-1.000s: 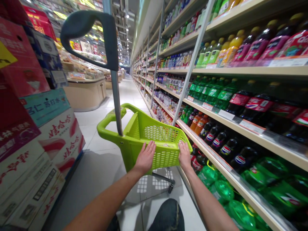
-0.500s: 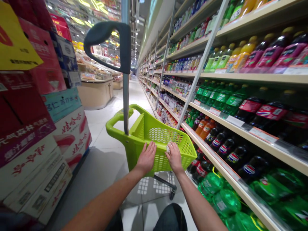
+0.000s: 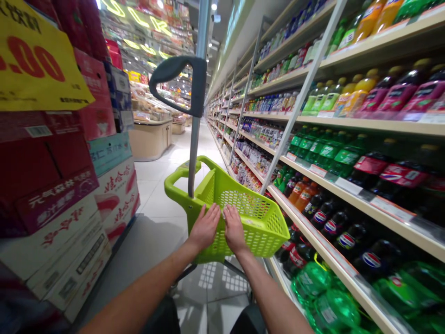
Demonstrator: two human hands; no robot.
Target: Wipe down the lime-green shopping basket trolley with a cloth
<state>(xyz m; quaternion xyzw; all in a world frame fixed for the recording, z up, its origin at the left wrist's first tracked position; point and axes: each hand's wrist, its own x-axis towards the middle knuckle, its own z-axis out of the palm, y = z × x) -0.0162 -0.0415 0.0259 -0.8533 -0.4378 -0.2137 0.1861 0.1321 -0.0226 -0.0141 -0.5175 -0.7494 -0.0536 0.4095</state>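
Observation:
A lime-green shopping basket cart (image 3: 255,197) with perforated sides stands in front of me, with a grey pole and a dark handle (image 3: 198,90) rising at its left end. My left hand (image 3: 206,227) lies on the near rim, fingers straight and together, palm down, with nothing seen in it. Close beside it, my right hand (image 3: 234,227) bends over the same rim. A small crumpled white tissue (image 3: 225,212) shows at its thumb side, mostly hidden by the fingers. Inside the basket, its floor is partly visible.
Shelves of drink bottles (image 3: 347,153) run along the right, close to the basket. Stacked drink cartons (image 3: 114,185) stand at the left under a yellow price sign (image 3: 41,60). A tiled aisle (image 3: 156,185) leads ahead past a rounded display counter (image 3: 149,139).
My right hand has slid left along the rim, nearer my left hand. The view has shifted, so cart and cartons appear farther right.

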